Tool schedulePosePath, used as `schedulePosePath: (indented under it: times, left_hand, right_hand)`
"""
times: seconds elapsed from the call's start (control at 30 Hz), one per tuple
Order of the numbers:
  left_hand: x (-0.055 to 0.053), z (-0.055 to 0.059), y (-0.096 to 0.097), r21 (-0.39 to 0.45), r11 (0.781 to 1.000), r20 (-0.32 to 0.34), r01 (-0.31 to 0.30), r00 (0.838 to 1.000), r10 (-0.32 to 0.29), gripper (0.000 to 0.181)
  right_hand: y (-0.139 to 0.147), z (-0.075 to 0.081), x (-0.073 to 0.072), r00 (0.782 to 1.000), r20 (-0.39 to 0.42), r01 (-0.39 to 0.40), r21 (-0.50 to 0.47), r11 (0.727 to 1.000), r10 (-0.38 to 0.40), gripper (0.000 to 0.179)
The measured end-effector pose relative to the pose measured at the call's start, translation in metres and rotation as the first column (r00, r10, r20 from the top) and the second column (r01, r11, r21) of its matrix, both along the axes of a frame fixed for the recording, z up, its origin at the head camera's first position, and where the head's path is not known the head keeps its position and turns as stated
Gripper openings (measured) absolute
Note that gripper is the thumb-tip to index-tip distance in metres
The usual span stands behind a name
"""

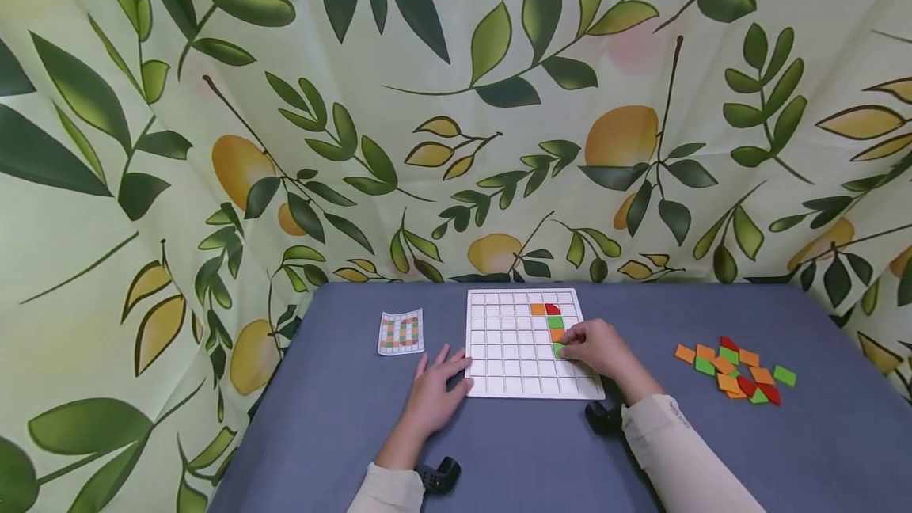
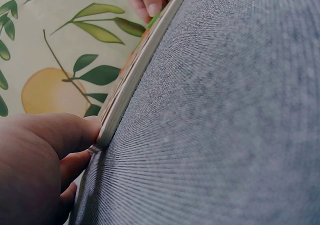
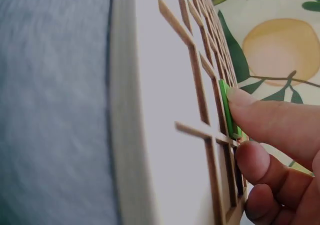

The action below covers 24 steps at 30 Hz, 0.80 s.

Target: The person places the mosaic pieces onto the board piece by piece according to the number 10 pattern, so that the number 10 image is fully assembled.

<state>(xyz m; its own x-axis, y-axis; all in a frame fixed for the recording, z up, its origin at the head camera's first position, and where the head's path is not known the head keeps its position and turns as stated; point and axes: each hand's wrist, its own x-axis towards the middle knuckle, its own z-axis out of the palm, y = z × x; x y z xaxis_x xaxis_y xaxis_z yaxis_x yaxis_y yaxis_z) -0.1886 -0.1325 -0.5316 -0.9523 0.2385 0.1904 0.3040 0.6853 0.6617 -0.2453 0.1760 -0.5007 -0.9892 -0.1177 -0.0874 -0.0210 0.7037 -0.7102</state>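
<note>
A white grid board [image 1: 499, 345] with raised brown cell lines lies on the table. My right hand [image 1: 598, 348] pinches a small green tile [image 3: 226, 107] over a cell on the board's right side; the tile stands slightly tilted in the right wrist view. Beyond it, an orange tile [image 1: 557, 336], a green tile [image 1: 555, 322], a red tile [image 1: 552, 309] and another orange tile [image 1: 537, 309] sit in cells. My left hand [image 1: 432, 396], fingers spread, touches the board's left edge, its thumb [image 2: 80, 130] near the corner.
Left of the board lies a small printed pattern card [image 1: 400, 332] with coloured squares. Loose orange, green and red tiles [image 1: 723, 365] are heaped on the right of the grey-blue table [image 1: 527, 450]. A leaf-patterned cloth [image 1: 442, 204] hangs behind. Both wrists wear black devices [image 1: 439, 476].
</note>
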Motion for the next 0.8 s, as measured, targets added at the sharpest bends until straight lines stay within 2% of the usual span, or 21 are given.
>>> schedulePosePath:
  times: [0.17, 0.4, 0.63, 0.8]
  left_hand:
    - [-0.008, 0.006, 0.001, 0.002, 1.0, -0.009, 0.011, 1.0, -0.011, 0.036]
    - [-0.016, 0.013, -0.001, -0.009, 1.0, -0.017, -0.003, 1.0, 0.003, 0.037]
    - [-0.013, 0.012, -0.002, -0.027, 1.0, 0.015, -0.004, 1.0, 0.005, 0.037]
    - [-0.006, 0.008, -0.002, -0.032, 0.999, 0.038, 0.018, 0.999, -0.017, 0.038]
  right_hand:
    - [0.001, 0.005, -0.003, 0.999, 0.016, 0.034, -0.003, 0.999, -0.034, 0.012]
    - [-0.001, 0.01, -0.006, 0.999, 0.036, 0.027, -0.004, 1.0, -0.026, 0.022]
    - [-0.007, 0.005, 0.006, 0.993, 0.055, 0.105, -0.008, 0.994, -0.104, 0.028]
    - [-0.011, -0.007, 0.019, 0.99, -0.004, 0.14, 0.009, 0.99, -0.14, 0.028]
